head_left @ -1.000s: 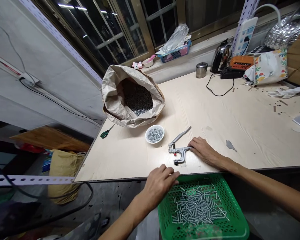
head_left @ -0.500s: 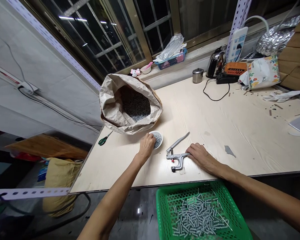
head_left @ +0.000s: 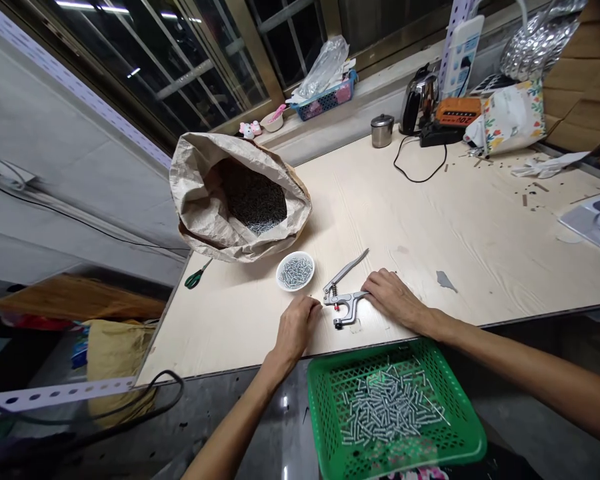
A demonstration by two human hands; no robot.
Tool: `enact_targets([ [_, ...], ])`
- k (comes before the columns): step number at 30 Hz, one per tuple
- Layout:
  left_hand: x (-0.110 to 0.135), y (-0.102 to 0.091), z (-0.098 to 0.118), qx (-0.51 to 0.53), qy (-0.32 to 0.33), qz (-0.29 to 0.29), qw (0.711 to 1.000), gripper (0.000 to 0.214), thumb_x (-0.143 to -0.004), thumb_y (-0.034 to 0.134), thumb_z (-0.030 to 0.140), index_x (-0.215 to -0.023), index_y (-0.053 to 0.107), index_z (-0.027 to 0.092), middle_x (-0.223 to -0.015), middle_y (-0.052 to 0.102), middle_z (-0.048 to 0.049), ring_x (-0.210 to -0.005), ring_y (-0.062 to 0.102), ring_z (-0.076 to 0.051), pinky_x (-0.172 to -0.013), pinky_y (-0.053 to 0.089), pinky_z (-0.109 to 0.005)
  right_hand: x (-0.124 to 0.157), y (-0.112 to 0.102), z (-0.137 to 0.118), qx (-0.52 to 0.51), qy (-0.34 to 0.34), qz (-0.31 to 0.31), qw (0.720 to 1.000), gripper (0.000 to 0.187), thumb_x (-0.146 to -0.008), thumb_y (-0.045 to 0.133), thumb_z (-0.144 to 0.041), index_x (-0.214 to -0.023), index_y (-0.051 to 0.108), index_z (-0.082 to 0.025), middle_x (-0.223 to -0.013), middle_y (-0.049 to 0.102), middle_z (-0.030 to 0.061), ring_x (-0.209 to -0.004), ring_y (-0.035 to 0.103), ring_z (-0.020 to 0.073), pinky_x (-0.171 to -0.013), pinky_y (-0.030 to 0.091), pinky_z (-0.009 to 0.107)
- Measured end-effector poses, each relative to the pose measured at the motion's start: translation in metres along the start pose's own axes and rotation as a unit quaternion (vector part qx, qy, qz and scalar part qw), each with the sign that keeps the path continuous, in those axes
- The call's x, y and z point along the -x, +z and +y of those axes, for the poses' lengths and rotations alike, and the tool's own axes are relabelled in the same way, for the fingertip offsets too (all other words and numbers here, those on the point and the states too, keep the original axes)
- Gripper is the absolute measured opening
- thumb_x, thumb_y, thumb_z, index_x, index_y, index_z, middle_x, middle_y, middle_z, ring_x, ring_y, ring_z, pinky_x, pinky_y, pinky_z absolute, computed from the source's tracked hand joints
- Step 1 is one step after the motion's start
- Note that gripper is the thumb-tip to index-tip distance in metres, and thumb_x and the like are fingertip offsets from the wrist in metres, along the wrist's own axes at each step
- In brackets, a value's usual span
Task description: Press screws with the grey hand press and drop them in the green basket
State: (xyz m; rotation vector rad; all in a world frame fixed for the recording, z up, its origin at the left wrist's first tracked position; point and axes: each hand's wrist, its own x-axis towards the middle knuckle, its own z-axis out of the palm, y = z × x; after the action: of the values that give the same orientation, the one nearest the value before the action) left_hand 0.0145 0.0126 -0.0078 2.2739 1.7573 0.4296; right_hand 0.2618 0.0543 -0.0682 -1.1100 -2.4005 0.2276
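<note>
Silver snap pliers (head_left: 341,295) with a red spot lie on the pale wooden table (head_left: 430,220), upper handle raised. My right hand (head_left: 393,297) lies over the end of the lower handle and holds it down. My left hand (head_left: 296,325) sits just left of the pliers' jaw, fingers curled into a pinch; what they hold is hidden. A small white bowl (head_left: 295,272) of little metal pieces stands just behind my left hand. A green plastic basket (head_left: 395,407) holding several silver pieces sits below the table edge in front of me.
An open paper sack (head_left: 235,193) of dark metal parts stands at the table's left rear. Green-handled scissors (head_left: 196,276) lie at the left edge. A kettle (head_left: 418,100), a metal cup (head_left: 381,130), a black cable (head_left: 420,175) and a flowered bag (head_left: 513,115) crowd the far right.
My left hand went from the basket's rim up to the white bowl, then drew back to the table beside the pliers' jaw with fingers pinched. My right hand stayed on the handle.
</note>
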Motion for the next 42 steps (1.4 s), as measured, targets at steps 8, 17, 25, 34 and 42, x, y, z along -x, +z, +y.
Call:
enact_targets([
  [8,0.013,0.018,-0.006,-0.035,0.022,-0.026,0.999,0.029,-0.093,0.04,0.025,-0.086,0.067,0.018,-0.083,0.059,-0.0072,-0.079,0.057,-0.018,-0.072,0.046,-0.029,0.0,0.003,-0.001,0.01,-0.045,0.008,0.999,0.015,-0.094,0.045,-0.018,-0.088,0.058,-0.017,-0.085,0.057,0.0054,-0.08,0.047,0.0195,-0.072,0.036,0.032],
  [17,0.018,0.024,0.013,0.408,-0.287,0.011,0.867,0.039,-0.068,0.069,0.049,-0.08,0.071,0.012,-0.058,0.061,-0.0008,-0.05,0.052,-0.012,-0.052,0.045,-0.025,0.003,-0.011,-0.011,0.044,-0.093,0.039,0.994,0.03,-0.098,0.029,-0.015,-0.093,0.059,-0.017,-0.085,0.057,0.0072,-0.077,0.045,0.0197,-0.068,0.037,0.034],
  [25,0.018,0.036,0.026,0.382,-0.265,0.059,0.883,0.034,-0.068,0.071,0.045,-0.077,0.074,0.013,-0.062,0.065,-0.0017,-0.056,0.055,-0.012,-0.057,0.043,-0.023,0.002,-0.014,-0.013,0.086,-0.101,0.031,0.991,0.032,-0.098,0.028,-0.014,-0.097,0.06,-0.018,-0.087,0.059,0.0066,-0.08,0.047,0.0195,-0.07,0.036,0.034],
  [34,0.01,0.033,0.021,0.339,-0.231,0.006,0.912,0.029,-0.069,0.067,0.044,-0.067,0.071,0.015,-0.065,0.064,-0.0024,-0.054,0.054,-0.012,-0.054,0.042,-0.024,0.002,-0.012,-0.012,0.108,-0.115,0.042,0.987,0.033,-0.098,0.027,-0.013,-0.1,0.06,-0.017,-0.089,0.06,0.0071,-0.081,0.047,0.0204,-0.072,0.035,0.034],
  [42,-0.002,0.02,0.014,0.372,-0.229,-0.149,0.887,0.034,-0.066,0.069,0.046,-0.059,0.062,0.014,-0.052,0.058,0.0,-0.05,0.051,-0.011,-0.054,0.04,-0.024,0.002,-0.011,-0.014,0.104,-0.125,0.032,0.986,0.031,-0.099,0.028,-0.015,-0.093,0.058,-0.017,-0.086,0.058,0.0061,-0.08,0.044,0.02,-0.071,0.032,0.033],
])
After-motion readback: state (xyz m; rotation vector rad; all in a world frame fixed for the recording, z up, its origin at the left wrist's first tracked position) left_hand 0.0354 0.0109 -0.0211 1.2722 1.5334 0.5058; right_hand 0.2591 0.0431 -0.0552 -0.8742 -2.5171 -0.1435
